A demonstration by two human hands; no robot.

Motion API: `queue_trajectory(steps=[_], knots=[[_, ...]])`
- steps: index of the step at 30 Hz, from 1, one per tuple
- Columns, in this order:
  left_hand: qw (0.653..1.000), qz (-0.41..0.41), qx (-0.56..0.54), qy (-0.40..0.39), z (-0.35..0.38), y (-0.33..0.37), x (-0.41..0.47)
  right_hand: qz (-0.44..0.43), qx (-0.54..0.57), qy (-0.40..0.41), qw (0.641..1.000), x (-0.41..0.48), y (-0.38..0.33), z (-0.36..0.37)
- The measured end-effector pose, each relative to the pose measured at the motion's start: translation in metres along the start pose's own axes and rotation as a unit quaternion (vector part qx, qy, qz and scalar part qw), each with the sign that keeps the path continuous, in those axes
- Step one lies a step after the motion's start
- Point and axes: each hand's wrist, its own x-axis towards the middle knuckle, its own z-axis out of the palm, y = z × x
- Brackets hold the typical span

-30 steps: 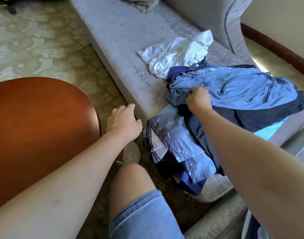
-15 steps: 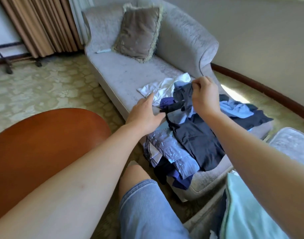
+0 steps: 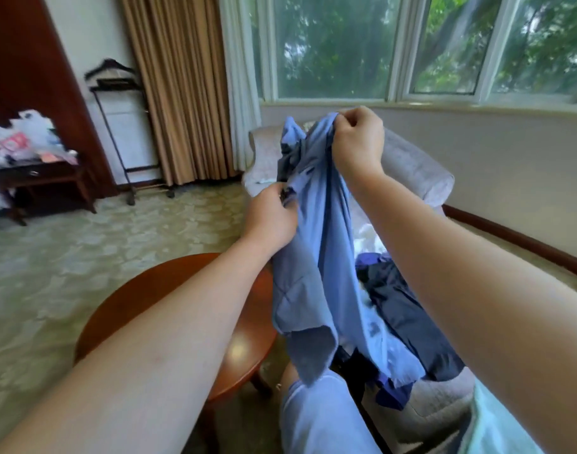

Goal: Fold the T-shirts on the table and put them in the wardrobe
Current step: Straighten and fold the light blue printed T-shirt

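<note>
I think the person is getting one shirt ready to fold. The right hand (image 3: 357, 139) is pinching the top of the light blue T-shirt (image 3: 313, 263). The left hand (image 3: 272, 217), at 7 o'clock, is gripping it lower. It is hanging crumpled in the air, over the clothes pile (image 3: 408, 309). Next, I guess, it is needing spreading flat on the round table (image 3: 244, 339).

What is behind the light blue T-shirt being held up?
The grey chaise longue and clothes on it: a navy garment, white fabric. The T-shirt covers the rest.
</note>
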Motion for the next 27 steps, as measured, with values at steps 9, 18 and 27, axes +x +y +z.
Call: queue_trajectory(steps=[9, 18, 27], knots=[[0.979, -0.071, 0.109, 0.158, -0.185, -0.052, 0.012, 0.099, 0.129, -0.087, 0.983, -0.022, -0.106, 0.131], [0.960, -0.269, -0.022, 0.079, -0.224, -0.165, 0.008, 0.015, -0.092, -0.351, 0.932, -0.067, -0.084, 0.242], [0.866, -0.381, -0.322, 0.006, -0.178, -0.210, 0.017, 0.113, -0.059, -0.587, 0.800, -0.158, 0.006, 0.245]])
